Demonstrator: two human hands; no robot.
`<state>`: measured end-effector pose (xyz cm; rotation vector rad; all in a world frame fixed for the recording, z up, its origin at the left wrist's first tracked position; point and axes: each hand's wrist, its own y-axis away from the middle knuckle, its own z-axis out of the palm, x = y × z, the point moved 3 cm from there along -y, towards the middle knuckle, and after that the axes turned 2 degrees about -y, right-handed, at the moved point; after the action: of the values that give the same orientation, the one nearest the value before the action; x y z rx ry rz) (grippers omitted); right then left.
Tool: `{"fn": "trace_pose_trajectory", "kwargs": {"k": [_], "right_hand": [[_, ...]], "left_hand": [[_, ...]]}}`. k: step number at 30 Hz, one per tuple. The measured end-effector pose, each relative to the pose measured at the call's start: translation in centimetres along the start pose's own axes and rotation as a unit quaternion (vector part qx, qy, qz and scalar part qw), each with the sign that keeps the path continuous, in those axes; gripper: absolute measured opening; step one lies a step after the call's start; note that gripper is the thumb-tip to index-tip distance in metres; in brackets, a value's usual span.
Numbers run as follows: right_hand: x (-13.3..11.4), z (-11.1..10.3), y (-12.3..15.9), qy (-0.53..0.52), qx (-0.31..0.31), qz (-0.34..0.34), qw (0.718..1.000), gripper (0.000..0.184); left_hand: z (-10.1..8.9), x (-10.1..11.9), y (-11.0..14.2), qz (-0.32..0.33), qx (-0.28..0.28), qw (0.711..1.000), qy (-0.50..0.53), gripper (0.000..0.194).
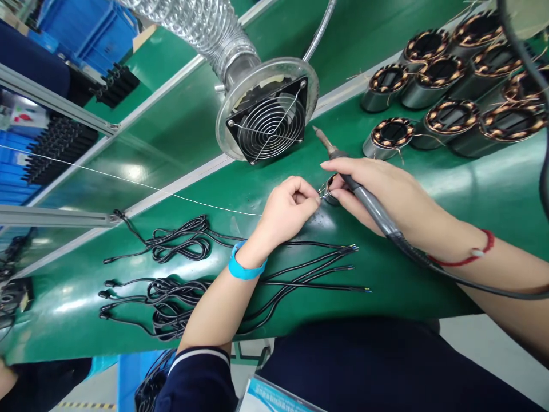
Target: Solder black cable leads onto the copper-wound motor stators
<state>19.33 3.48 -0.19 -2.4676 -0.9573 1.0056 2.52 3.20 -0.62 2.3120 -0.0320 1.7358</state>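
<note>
My right hand (377,189) is wrapped round a soldering iron (369,203), whose bare metal tip points up and left toward the fan. The thumb and fingertips of the same hand also reach to a small motor stator (330,191), mostly hidden behind them. My left hand (291,209), closed in a pinch, holds a thin wire at the stator's left side. A fine pale strand (206,203) stretches in from the far left and disappears at this hand; whether it is the pinched wire I cannot make out.
A fan (272,123) on a flexible silver duct (201,28) hangs just beyond my hands. Several copper-wound stators (450,117) stand at the right. Coiled black power cords (171,297) with stripped ends lie at the left. A person's arm (43,380) shows at the lower left.
</note>
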Motion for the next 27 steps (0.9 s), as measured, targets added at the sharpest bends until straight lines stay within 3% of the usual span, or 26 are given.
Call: {"fn": "trace_pose_trajectory", "kwargs": {"k": [9,13,20,27], "right_hand": [[0.0,0.6,-0.2,0.008,0.002,0.027,1.0,0.036],[-0.8,-0.8,0.7,0.009,0.042,0.008,0.999,0.038],[-2.9,-3.8,3.7,-0.006,0.131,0.042,0.99,0.034],[-3.4,-3.4,5.4,-0.051,0.125,0.01,0.991,0.01]], "left_hand": [[-0.3,-0.2,-0.1,0.051,0.039,0.997,-0.053,0.016],[0.0,-0.3,0.0,0.029,0.026,0.999,-0.032,0.017],[0.4,-0.8,-0.1,-0.018,0.017,1.0,0.014,0.016],[0.3,-0.6,-0.2,-0.02,0.022,0.999,0.024,0.019]]}}
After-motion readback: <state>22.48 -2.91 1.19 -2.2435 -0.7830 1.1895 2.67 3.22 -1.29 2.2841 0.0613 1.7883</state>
